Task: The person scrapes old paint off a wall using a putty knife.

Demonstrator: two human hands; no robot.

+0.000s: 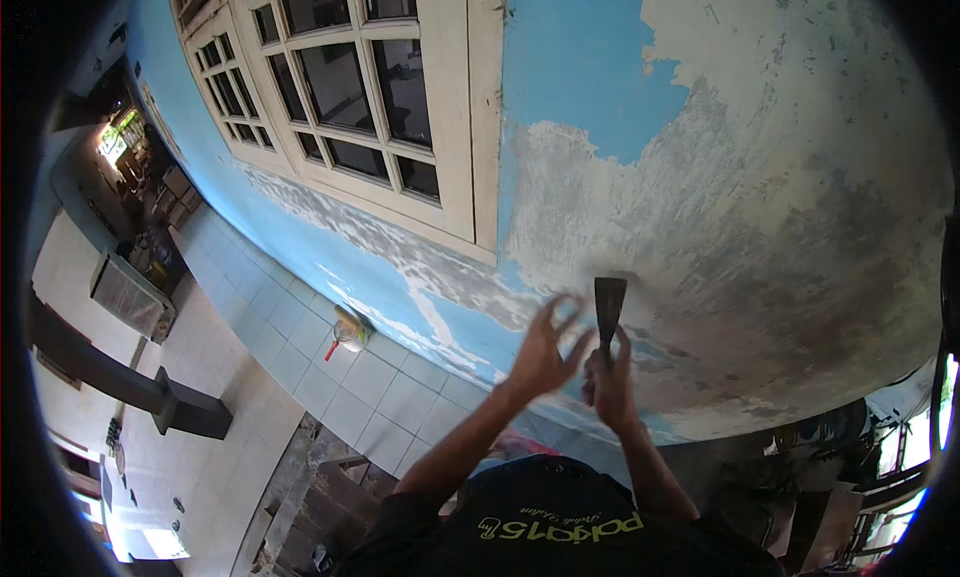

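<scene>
My right hand (612, 382) grips the handle of a dark flat putty knife (609, 302), its wide blade pointing up, close against the patchy wall (720, 237) of blue paint, white filler and grey bare patches. To its left, my left hand (545, 352) is raised with its fingers spread and slightly blurred, holding nothing. Whether either the blade or my left fingers touch the wall, I cannot tell. Above and left of my hands is a cream wooden window (455, 117) with small dark panes.
A light container (349, 329) with a red-handled tool stands on the tiled ledge (365, 385) along the wall's foot. A dark column (185, 407) and a pale cabinet (130, 287) are at the left. Dim clutter (820, 477) lies at the lower right.
</scene>
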